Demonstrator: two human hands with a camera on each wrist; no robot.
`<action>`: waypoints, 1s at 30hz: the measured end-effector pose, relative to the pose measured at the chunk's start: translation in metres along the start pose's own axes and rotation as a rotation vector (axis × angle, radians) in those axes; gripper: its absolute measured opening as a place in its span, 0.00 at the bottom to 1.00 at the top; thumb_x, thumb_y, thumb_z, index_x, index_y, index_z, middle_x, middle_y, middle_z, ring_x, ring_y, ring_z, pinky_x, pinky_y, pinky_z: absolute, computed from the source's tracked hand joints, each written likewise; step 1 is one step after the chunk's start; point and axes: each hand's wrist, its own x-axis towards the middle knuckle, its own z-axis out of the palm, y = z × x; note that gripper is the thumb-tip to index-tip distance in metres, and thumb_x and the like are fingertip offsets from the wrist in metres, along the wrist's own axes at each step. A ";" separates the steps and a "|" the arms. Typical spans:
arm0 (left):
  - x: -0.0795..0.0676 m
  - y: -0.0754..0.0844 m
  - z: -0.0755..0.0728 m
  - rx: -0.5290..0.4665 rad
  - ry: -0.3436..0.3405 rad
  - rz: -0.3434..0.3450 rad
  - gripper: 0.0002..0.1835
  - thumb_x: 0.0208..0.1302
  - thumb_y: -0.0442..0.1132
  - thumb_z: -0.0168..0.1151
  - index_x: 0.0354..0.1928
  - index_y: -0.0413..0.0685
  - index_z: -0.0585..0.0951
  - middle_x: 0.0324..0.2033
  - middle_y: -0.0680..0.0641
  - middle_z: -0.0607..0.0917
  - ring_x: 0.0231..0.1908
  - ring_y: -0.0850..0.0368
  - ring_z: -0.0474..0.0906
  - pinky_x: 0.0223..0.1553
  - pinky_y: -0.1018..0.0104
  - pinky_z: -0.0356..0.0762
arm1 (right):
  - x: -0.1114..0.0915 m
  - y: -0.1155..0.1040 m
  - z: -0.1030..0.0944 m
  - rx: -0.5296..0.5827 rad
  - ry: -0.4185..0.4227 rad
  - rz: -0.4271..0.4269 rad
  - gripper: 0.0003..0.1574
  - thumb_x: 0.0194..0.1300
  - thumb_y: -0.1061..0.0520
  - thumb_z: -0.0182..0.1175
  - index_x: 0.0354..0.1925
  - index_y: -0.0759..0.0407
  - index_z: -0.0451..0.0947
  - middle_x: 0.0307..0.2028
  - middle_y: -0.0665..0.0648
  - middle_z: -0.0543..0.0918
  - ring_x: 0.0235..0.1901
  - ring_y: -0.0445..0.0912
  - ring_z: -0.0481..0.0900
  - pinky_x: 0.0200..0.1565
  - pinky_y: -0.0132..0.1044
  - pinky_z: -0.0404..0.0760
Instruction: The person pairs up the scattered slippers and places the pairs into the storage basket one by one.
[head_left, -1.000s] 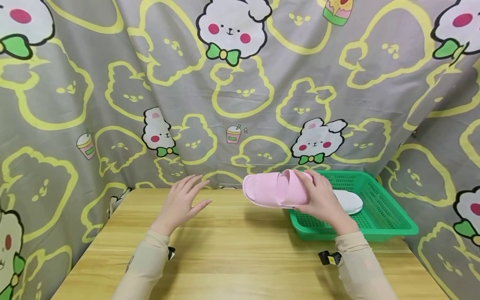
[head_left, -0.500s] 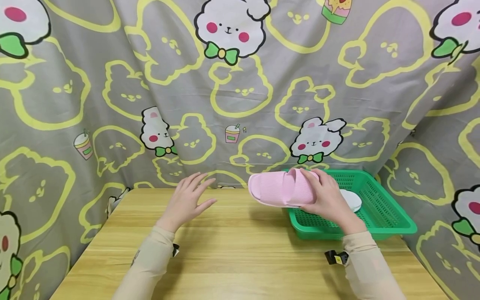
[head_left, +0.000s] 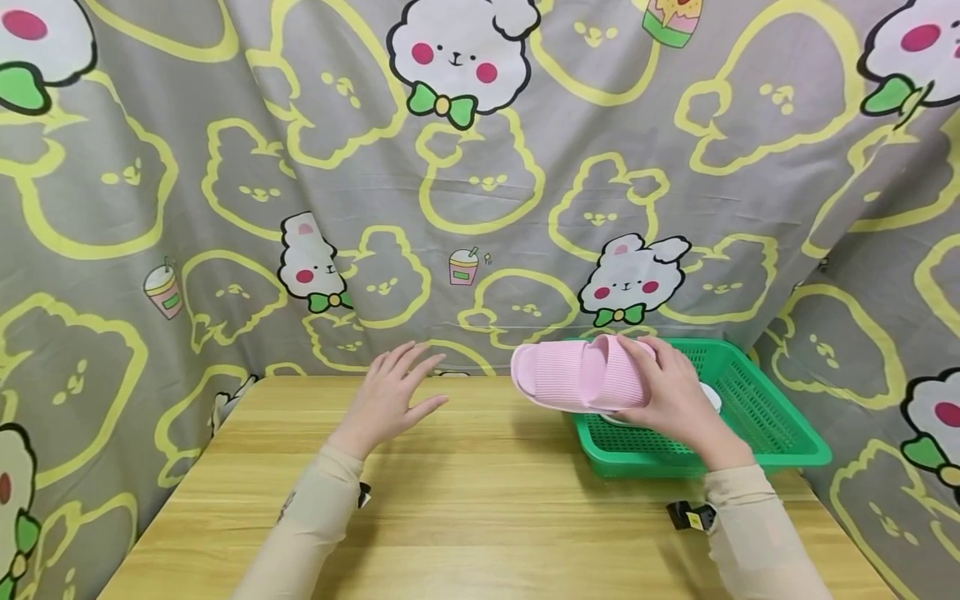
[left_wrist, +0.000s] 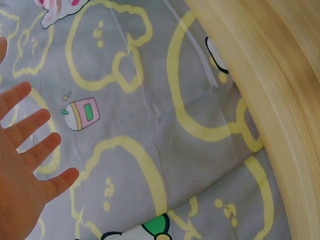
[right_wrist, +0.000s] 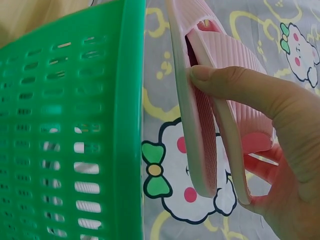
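Note:
My right hand (head_left: 678, 396) grips a pair of pink slippers (head_left: 562, 375) by the heel end, above the left part of the green basket (head_left: 630, 468). In the right wrist view two soles stand face to face, with the thumb (right_wrist: 202, 73) on one sole and ribbed pink straps (right_wrist: 245, 107) beyond. The head view shows mainly the upper slipper. My left hand (head_left: 390, 400) hovers over the table's left half, fingers spread and holding nothing; the left wrist view shows its fingers (left_wrist: 35, 127) apart against the curtain.
Inside the basket lies a white item with a rounded end (head_left: 711, 397), largely hidden behind my right hand. The wooden table (head_left: 480, 508) reaches back to a grey patterned curtain (head_left: 495, 208), which also runs along both sides.
My right hand has carried the pink slippers a little to the right, over the basket, covering more of the white item. My left hand has also shifted slightly right, still holding nothing.

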 end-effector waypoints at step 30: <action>0.026 0.031 0.027 -0.050 -0.094 0.011 0.36 0.64 0.65 0.56 0.69 0.57 0.68 0.67 0.44 0.70 0.68 0.43 0.64 0.64 0.39 0.66 | -0.019 0.026 -0.027 -0.059 -0.004 0.021 0.71 0.29 0.54 0.84 0.71 0.49 0.58 0.59 0.70 0.66 0.56 0.67 0.63 0.55 0.70 0.62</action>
